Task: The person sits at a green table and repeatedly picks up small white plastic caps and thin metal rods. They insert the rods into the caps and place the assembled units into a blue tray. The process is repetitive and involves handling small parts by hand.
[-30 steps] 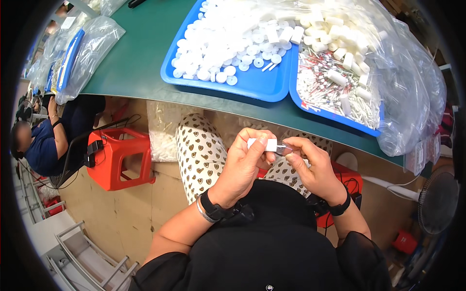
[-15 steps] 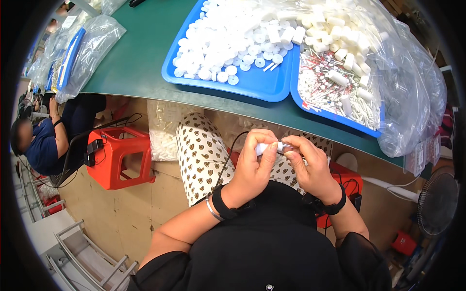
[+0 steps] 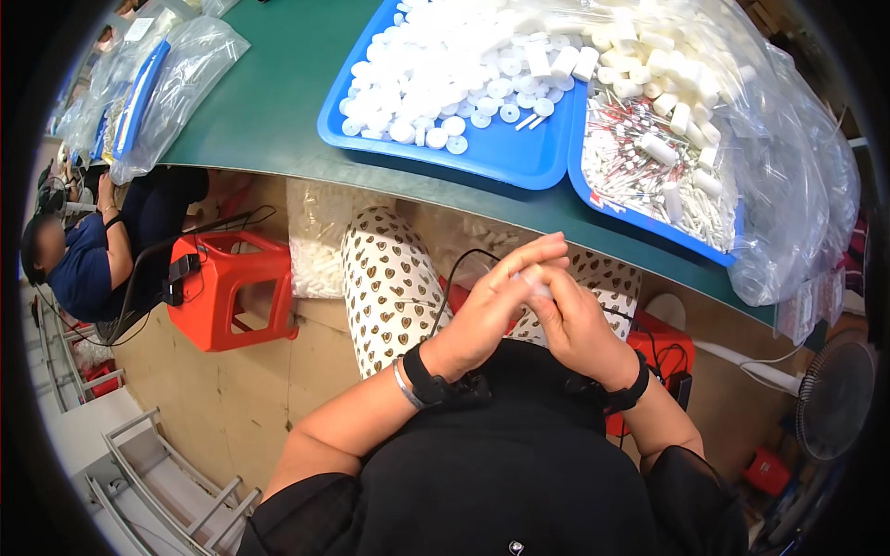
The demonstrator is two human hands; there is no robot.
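Above my lap, just off the table's front edge, my two hands meet around a small white plastic piece (image 3: 537,282). My right hand (image 3: 582,326) is closed on it with thumb and curled fingers, so only a bit of white shows. My left hand (image 3: 491,310) has its fingers stretched out together, palm against the piece, its thumb lying alongside. A blue tray (image 3: 519,170) on the table ahead carries white round discs (image 3: 457,145) and two thin white sticks (image 3: 531,121). Beside it, a second blue tray (image 3: 667,231) bears thick white cylinders (image 3: 659,149) and many thin white and red sticks (image 3: 630,176).
Clear plastic bags (image 3: 788,204) drape the right tray's far side. Other bags (image 3: 199,79) lie at the green table's (image 3: 278,111) left end. A red stool (image 3: 222,296) and a seated person (image 3: 83,264) are at left. A fan (image 3: 836,394) stands at right.
My left hand has gone from pinching the white piece to stretched fingers with the palm against it. The thin metallic part between my hands no longer shows. The view has shifted slightly.
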